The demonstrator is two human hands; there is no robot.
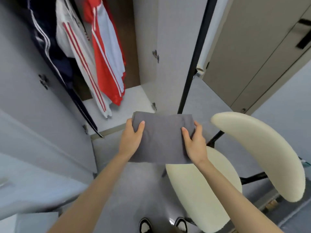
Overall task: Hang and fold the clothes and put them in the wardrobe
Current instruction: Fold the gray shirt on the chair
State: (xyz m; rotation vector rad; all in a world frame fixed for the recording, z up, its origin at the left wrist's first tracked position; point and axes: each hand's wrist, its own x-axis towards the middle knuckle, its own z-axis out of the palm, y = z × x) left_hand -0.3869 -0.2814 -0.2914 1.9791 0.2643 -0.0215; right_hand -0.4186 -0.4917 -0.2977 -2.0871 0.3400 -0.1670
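1. The left hand (133, 137) grips the left end of a folded grey garment (161, 142), with its thumb pressed on top and its fingers curled underneath. The right hand (196, 142) clamps the right end in the same way. The two hands are apart, with the whole cloth between them.
2. The garment is a flat, neat rectangle held roughly level in the air above the grey floor (143, 190). It is in front of the wardrobe and not inside it. Its far edge lines up with the wardrobe's front lip in this view, and I cannot tell whether it reaches over it.
3. The wardrobe (133, 96) stands open at 11 to 12 o'clock from the garment. Its left door (25, 84) swings out towards 9 o'clock, and its right door (175, 47) rises at 12 o'clock.
4. Three pieces hang inside the wardrobe. A navy jacket (43, 36) with white stripes is furthest towards 10 o'clock. Beside it is a white jacket (75, 47) with red stripes, then a red and white jacket (104, 61) nearest 12 o'clock. Their hems hang just above the wardrobe floor.
5. A cream chair (262, 153) sits at 3 to 5 o'clock from the garment. Its seat is just under the right wrist.
6. A pair of dark shoes (145, 225) shows at 6 o'clock, at the bottom edge.
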